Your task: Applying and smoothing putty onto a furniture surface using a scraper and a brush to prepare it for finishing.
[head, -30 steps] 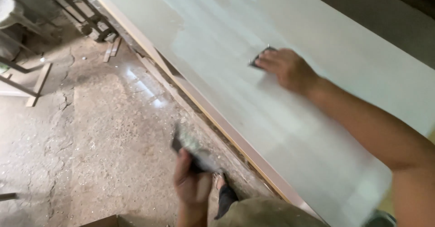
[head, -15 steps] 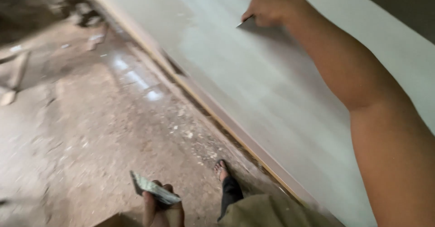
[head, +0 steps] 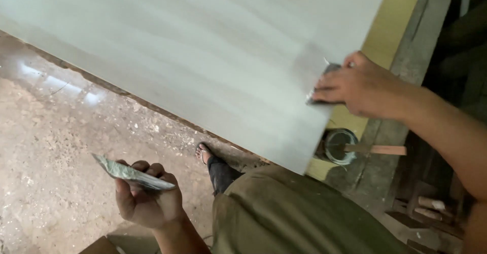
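Note:
A large pale grey-white board (head: 203, 56) lies flat, filling the upper part of the view. My right hand (head: 357, 86) presses a small flat scraper blade (head: 320, 84) against the board near its right end. My left hand (head: 144, 198) hangs low beside my body, over the floor, and holds a thin flat plate (head: 132, 175) smeared with grey-green paste. My foot in a sandal (head: 204, 153) stands just under the board's near edge.
A round tin (head: 340, 146) with a wooden stick across it sits on a yellowish sheet (head: 390, 26) past the board's right end. The dusty concrete floor (head: 61, 147) spreads at the left. Dark wooden pieces lie at the lower right.
The view has swung to the board's right end. My right hand has drawn the scraper along the board toward that end. My left hand has kept the paste plate low beside me.

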